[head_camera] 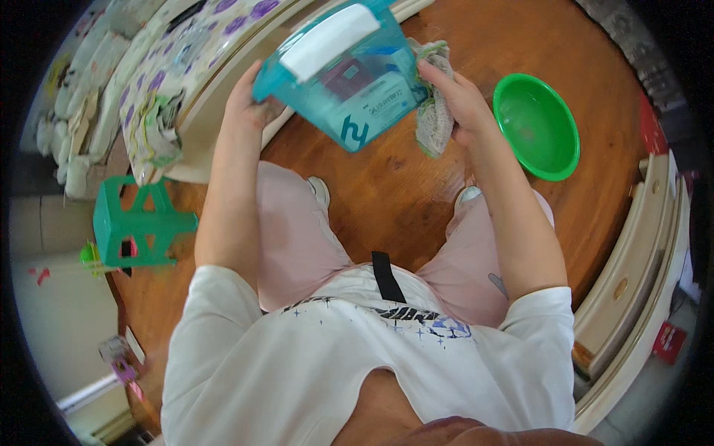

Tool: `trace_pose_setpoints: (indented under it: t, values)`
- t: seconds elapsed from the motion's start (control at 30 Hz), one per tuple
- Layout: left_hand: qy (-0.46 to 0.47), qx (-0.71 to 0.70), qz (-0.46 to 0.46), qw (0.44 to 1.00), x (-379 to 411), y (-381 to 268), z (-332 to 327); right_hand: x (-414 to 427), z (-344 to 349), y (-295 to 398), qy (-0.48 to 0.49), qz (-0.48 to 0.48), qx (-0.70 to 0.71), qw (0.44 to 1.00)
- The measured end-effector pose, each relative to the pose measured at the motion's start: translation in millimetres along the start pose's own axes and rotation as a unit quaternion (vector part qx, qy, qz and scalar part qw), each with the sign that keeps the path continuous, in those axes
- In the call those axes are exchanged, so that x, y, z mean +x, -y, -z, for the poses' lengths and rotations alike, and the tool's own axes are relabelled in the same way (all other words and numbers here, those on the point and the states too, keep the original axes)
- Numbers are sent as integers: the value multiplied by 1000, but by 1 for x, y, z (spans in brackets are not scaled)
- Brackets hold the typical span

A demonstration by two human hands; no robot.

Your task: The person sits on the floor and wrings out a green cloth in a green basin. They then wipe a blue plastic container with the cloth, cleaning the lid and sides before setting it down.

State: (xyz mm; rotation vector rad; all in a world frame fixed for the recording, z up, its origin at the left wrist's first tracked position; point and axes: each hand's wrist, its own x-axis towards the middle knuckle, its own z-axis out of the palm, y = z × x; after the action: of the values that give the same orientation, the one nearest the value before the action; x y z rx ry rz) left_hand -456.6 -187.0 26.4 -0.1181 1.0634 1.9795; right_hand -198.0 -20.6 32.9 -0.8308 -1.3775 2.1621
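A translucent teal plastic bin (318, 108) with boxes inside is held up in front of me, tilted, above the wooden floor. My left hand (254, 106) grips its left end by the rim. At the other end, my right hand (460, 103) has the bin's side and a grey cleaning cloth (435, 131) pinched together, the cloth hanging down. Through the wall show a dark maroon box (348, 75) and a pale carton (385, 100) bearing writing. A white strip (330, 42) runs along the bin's upper side. Some of my left fingers are hidden behind the bin.
A green plastic basin (538, 128) stands on the floor to the right. At left are a green step stool (142, 220) and a table with a purple-patterned cover (162, 72), a folded cloth (156, 131) on its corner. A cream drawer cabinet (625, 279) lines the right.
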Motion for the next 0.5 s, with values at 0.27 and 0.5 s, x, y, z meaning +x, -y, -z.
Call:
trace_pose_setpoints:
  t: [0.27, 0.5]
  values:
    - [-67, -22, 24, 997, 22, 1, -2, -2, -6, -18, -16, -49, -17, 999]
    - [-43, 18, 30, 998, 22, 3, -2, -6, -11, -24, -28, -39, 4, 999]
